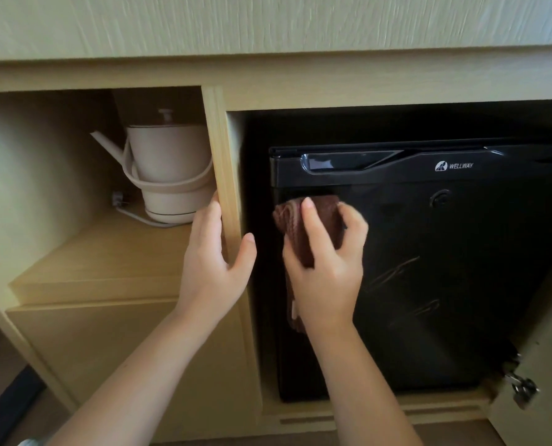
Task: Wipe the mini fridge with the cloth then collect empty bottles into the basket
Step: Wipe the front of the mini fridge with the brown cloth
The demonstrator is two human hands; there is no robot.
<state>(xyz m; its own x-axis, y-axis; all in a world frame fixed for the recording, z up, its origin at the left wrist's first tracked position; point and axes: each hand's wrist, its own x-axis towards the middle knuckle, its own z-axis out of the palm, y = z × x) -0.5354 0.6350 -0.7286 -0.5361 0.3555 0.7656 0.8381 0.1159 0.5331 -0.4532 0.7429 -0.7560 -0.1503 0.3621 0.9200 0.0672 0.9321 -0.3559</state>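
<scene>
Two bare forearms reach in from the near edge. The left hand (213, 262) clasps the divider (223, 162), and the right hand (329, 268) is against the fridge door.

Largest is the pale wood cabinet (268, 75), whose top panel is smeared with blur. Its right bay holds the black mini fridge (445, 268). The fridge door is closed, its right side is cut off by the frame edge, and its surroundings are too dark to read. At the near right, an open cabinet door (532, 317) is only partly in view, with a metal hinge (522, 387) on it.

In the left bay, on a shelf, stands a cream kettle (168, 162) with its right flank hidden behind the divider. Its white cord (133, 217) trails to the left.

The left hand's fingers pass out of sight behind the divider while the thumb lies on its near face.

The reddish-brown cloth (300, 233) is bunched in the right hand, with fingers curled over its far side and the thumb across its front. It is pressed to the upper left of the fridge door, just below the handle strip. Its lower end hangs behind the wrist and is mostly hidden.
</scene>
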